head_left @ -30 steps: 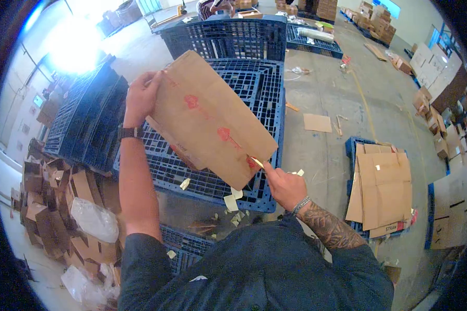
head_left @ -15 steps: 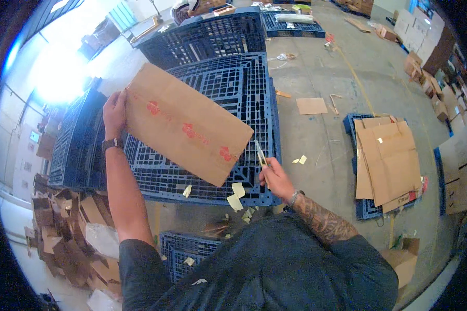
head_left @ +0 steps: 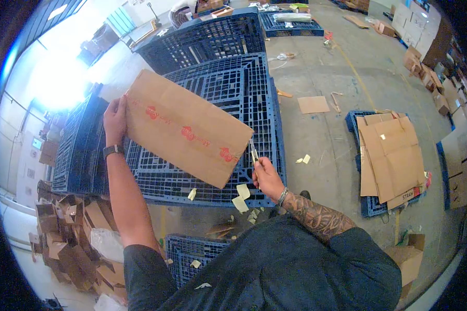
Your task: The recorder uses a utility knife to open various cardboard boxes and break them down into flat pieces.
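Note:
A long brown cardboard box with red printing slants across a stack of blue plastic pallets. At its far left end, my left hand is closed around the edge, with a dark band on the wrist. My right hand grips a utility knife, its blade pointing away from me close to the right end of the box. Whether the blade tip touches the cardboard I cannot tell. Pale yellow paper scraps lie on the pallet's near edge, left of my right hand.
Flattened cardboard sheets are piled on a low blue pallet to the right. A heap of torn cardboard fills the lower left. Another blue pallet stands on edge behind the stack. A cardboard piece lies on the floor.
My right hand has moved slightly left with the knife, bringing the blade nearer the box's right end. My left hand keeps its hold, and the box has barely shifted.

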The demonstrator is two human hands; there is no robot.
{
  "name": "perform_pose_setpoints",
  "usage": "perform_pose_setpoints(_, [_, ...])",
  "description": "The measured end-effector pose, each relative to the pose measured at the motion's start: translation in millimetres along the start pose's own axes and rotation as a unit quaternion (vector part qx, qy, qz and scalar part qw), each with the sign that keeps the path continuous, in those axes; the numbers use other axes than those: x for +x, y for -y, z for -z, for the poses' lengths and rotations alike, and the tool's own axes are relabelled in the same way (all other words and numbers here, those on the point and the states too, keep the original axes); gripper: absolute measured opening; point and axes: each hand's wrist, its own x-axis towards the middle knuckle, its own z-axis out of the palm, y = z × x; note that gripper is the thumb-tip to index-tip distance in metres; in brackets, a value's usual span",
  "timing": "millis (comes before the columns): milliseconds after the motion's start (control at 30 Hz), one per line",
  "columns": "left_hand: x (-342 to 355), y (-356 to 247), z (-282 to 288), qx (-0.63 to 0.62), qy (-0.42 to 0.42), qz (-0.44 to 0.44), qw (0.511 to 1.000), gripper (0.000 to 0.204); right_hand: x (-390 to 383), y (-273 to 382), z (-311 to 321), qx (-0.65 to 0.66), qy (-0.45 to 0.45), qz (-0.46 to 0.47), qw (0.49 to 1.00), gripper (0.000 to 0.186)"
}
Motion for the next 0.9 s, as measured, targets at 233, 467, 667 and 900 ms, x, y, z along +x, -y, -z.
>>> perform_pose_setpoints(233, [-4,-11,-3,0.019,-0.029,-0.020,0.999,0.032,-12,4,-13,-0.087,0.044,0.023,0.995,0.020])
perform_pose_setpoints(467, [2,9,-3,0.085,-0.037,0.010,0.996,0.039,-28,-39,-9,-0.281,0.109,0.247,0.921,0.026])
perform_pose_setpoints(667, [-9,-13,-22,-0.010,-0.092,-0.057,0.994,0.030,-41,-19,6,-0.310,0.180,0.140,0.923,0.033])
perform_pose_setpoints(900, [-43,-31,-32,-0.488,-0.166,0.002,0.857,0.057,-35,22,72,-0.293,0.050,0.061,0.953,0.033])
